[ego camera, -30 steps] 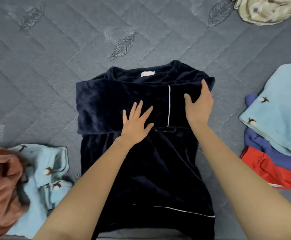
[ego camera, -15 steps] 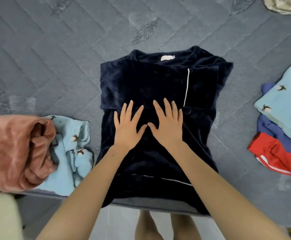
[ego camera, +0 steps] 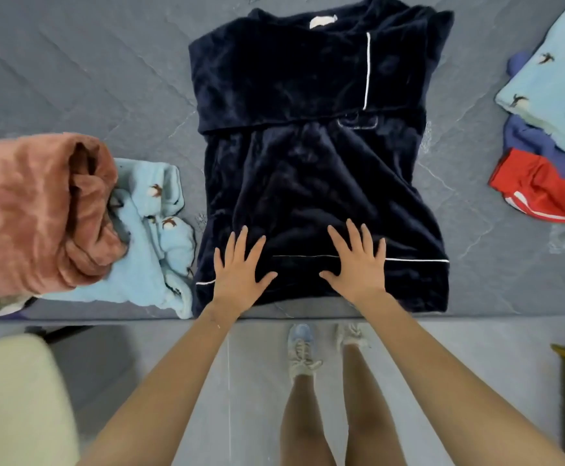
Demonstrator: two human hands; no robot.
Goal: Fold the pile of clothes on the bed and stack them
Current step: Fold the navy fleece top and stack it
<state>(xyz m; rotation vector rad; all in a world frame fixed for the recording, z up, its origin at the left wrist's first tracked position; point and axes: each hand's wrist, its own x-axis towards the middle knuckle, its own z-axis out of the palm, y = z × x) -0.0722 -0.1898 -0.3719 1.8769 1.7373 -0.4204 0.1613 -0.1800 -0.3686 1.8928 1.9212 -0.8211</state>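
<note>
A dark navy fleece top (ego camera: 314,156) with white piping lies flat on the grey quilted bed (ego camera: 89,79), collar away from me, both sleeves folded across its chest. My left hand (ego camera: 239,267) rests flat with spread fingers on the hem at the left. My right hand (ego camera: 358,264) lies flat on the hem a little to the right. On the right sits a stack: a light blue bird-print piece (ego camera: 556,85) over a blue one (ego camera: 523,139) and a red one (ego camera: 539,186).
At the left lie a crumpled rust-pink fleece garment (ego camera: 35,213) and a light blue bird-print garment (ego camera: 153,237). The bed's near edge (ego camera: 476,317) runs just below my hands. Beneath it are the grey floor, my legs and shoes, and a cream cushion (ego camera: 15,405).
Both hands slid down the navy top from the folded sleeves to the hem near the bed's edge, staying flat. My view tilted down, so the floor and my legs show.
</note>
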